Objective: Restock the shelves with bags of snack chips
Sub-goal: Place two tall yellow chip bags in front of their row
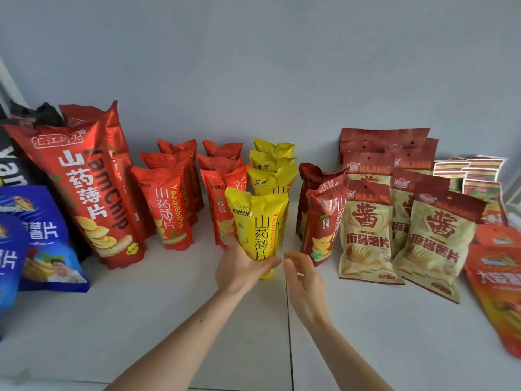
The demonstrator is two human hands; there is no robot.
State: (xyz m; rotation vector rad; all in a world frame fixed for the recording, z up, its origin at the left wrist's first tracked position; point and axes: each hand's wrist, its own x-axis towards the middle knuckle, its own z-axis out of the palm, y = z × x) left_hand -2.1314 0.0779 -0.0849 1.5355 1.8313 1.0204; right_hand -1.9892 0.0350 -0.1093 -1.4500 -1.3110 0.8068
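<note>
Front yellow bag (258, 224) stands upright on the white shelf (169, 306), at the head of the yellow row (272, 165) running back toward the wall. Left hand (242, 266) grips its lower part, fingers wrapped under and around the base. Right hand (303, 275) is just beside the bag's right side, fingers relaxed and spread, holding nothing; can't tell if fingertips touch the bag.

Left of the yellow row: two rows of small orange-red bags (172, 204), upright. Further left, tall red YamChip bags (93, 190) leaning, then blue bags (48, 238) at the edge.

Right of the yellow row: dark red bags (324, 221), upright, near the right hand. Beyond them, beige MAJIANG bags (366, 232) in overlapping rows, then orange bags (496, 283) at far right, partly cut off.
</note>
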